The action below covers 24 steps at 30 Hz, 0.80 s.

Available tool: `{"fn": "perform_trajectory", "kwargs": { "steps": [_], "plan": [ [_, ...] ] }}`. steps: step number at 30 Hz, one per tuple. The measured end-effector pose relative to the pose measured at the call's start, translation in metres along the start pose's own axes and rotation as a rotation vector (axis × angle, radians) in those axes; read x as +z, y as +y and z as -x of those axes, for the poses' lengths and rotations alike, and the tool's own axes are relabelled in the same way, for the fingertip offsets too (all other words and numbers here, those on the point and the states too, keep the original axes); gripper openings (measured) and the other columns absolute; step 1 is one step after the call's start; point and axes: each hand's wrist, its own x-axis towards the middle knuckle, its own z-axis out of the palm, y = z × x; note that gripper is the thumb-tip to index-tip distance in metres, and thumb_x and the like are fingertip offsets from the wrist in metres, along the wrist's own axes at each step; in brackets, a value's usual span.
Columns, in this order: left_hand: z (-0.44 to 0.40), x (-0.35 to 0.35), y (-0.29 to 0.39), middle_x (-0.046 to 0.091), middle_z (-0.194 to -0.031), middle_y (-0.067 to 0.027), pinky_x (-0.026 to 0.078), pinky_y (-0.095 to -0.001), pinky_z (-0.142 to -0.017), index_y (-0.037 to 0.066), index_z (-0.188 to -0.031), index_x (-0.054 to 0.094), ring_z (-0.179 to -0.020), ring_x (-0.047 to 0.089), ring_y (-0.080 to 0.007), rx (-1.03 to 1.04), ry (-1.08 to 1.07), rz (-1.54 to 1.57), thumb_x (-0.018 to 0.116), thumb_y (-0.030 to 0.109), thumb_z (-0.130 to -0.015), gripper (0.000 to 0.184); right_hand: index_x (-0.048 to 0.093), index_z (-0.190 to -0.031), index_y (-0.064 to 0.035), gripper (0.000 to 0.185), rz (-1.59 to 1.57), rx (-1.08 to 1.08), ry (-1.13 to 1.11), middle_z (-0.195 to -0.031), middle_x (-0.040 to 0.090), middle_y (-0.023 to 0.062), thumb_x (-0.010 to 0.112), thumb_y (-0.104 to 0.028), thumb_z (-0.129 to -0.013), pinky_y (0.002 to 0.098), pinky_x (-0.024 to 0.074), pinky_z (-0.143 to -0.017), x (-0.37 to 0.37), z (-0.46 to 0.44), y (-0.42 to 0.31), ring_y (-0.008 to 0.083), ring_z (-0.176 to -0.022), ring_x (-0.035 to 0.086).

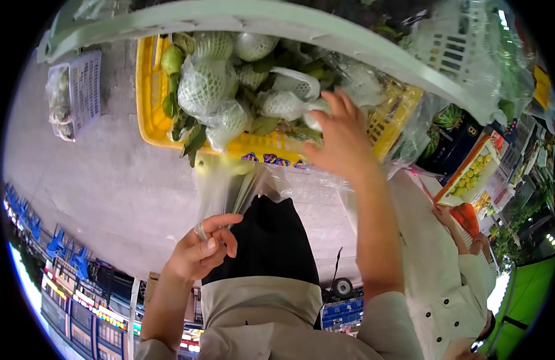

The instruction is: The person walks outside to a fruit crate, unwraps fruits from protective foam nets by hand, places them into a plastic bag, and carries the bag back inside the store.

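Note:
A yellow plastic crate (150, 111) holds several green fruits that look like guavas, many in white foam nets (200, 87) and clear wrap, with leaves among them. One bare green fruit (172, 59) shows at the crate's left end. Below the crate's near rim, my left hand (205, 249) is closed around the gathered top of a clear plastic bag (226, 189); something pale yellow-green shows blurred inside it. Over the crate's right part, my right hand (340, 135) has its fingers apart beside a net-wrapped fruit (283, 104). Whether it touches the fruit I cannot tell.
A pale green crate rim (241, 18) arches across the top, above the yellow crate. On the floor at left stands a white basket (85, 87). At right is another person in a pale buttoned coat (436, 306), near a box of yellow fruit (472, 174).

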Motion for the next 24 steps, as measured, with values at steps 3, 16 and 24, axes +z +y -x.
{"fn": "perform_trajectory", "kwargs": {
  "steps": [3, 16, 24],
  "plan": [
    [-0.004, -0.013, -0.008, 0.068, -0.096, -0.0143, 0.024, -0.0170, -0.045, -0.001, -0.150, 0.043, -0.049, 0.030, -0.0015, -0.006, -0.010, 0.012, 0.067, 0.026, -0.099, 0.062, 0.069, -0.106, 0.0005, 0.023, -0.587, -0.130, 0.353, -0.119, 0.069, 0.0204, 0.063, -0.019, -0.095, 0.0454, 0.0494, -0.101, 0.038, -0.070, 0.010, 0.0396, -0.117, 0.063],
    [-0.003, -0.046, -0.021, 0.067, -0.088, -0.0136, 0.021, -0.0176, -0.045, -0.002, -0.147, 0.045, -0.048, 0.028, -0.0021, 0.079, 0.044, 0.206, 0.067, 0.017, -0.099, 0.057, 0.070, -0.118, -0.0020, 0.051, 0.044, 0.337, 0.168, -0.107, 0.073, 0.0218, 0.073, -0.041, -0.086, 0.0488, 0.0544, -0.093, 0.110, -0.193, 0.085, 0.0424, -0.102, 0.069],
    [0.003, -0.056, -0.036, 0.065, -0.087, -0.0122, 0.020, -0.0161, -0.045, -0.002, -0.149, 0.042, -0.050, 0.028, -0.0008, 0.125, 0.057, 0.245, 0.068, 0.015, -0.098, 0.060, 0.068, -0.128, -0.0061, 0.059, -0.849, 0.825, 0.590, -0.118, 0.071, 0.0233, 0.063, -0.053, -0.092, 0.0503, 0.0509, -0.096, 0.087, -0.160, 0.131, 0.0444, -0.110, 0.066]
  ]
}}
